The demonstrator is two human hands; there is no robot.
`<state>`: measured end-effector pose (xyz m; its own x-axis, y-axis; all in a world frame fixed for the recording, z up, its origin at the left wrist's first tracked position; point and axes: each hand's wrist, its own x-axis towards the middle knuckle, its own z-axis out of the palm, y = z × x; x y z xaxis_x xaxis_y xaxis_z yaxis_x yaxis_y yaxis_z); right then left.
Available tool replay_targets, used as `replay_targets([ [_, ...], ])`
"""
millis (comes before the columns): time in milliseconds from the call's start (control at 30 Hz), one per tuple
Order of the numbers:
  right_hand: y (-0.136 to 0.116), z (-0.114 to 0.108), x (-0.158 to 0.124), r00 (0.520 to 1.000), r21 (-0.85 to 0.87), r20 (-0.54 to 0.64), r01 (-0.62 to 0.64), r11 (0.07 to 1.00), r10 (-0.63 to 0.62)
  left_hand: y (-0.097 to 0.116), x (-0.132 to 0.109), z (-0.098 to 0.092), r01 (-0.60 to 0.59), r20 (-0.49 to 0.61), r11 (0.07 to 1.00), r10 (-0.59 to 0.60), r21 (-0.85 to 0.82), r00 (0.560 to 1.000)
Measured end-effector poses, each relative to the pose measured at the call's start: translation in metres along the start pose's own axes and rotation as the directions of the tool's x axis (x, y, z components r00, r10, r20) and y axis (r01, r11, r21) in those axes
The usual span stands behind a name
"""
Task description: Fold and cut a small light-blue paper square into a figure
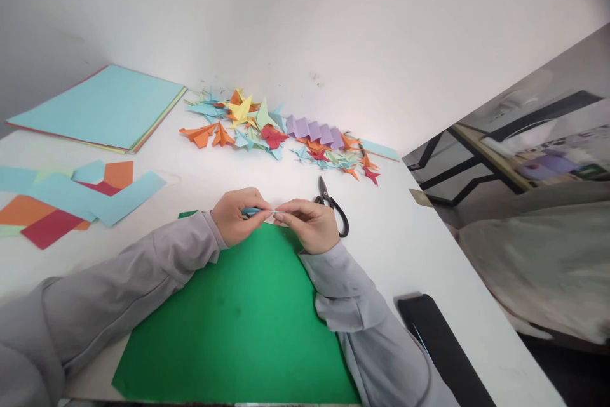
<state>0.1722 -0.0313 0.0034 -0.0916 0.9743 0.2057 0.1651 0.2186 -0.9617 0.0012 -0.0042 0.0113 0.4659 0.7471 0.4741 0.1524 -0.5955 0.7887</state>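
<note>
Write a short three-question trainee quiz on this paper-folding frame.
1. True or false: the left hand and right hand both pinch the small light-blue folded paper strip.
2. Which lies nearest the right hand? A black metal scissors; B glue stick; C ruler.
3. Fill in: the large paper sheet under the hands is ___.
Key: 1 true; 2 A; 3 green.

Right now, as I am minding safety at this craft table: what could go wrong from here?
1. The scissors lie close beside the right hand; a sideways move could knock against them.
2. The small blue paper is pinched between the right hand and the left hand; a hard pull might tear it.
3. The black object sits near the table edge, by the right sleeve, which might push it off.
</note>
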Motion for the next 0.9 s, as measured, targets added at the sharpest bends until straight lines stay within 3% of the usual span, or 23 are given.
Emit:
replay_targets([
  [200, 0.0015, -0.0007, -0.0004, 0.999, -0.051, 0.016, 0.042, 0.998, -0.041, 0.0002, -0.0001, -0.0005, -0.01, 0.017, 1.0, 0.01, 0.002, 1.0],
  [533, 0.001, -0.0027, 0.0031, 0.993, 0.16, 0.038, -0.117, 0.98, 0.113, 0.0016, 0.0, -0.0012, 0.046, 0.003, 0.997, -0.046, -0.059, 0.999],
  [900, 0.0009, 0.0001, 0.0016, 0.993, 0.14, 0.009, -0.116, 0.983, 0.116, -0.0002, 0.0, -0.0004, 0.024, -0.004, 0.999, -0.024, -0.03, 1.0],
])
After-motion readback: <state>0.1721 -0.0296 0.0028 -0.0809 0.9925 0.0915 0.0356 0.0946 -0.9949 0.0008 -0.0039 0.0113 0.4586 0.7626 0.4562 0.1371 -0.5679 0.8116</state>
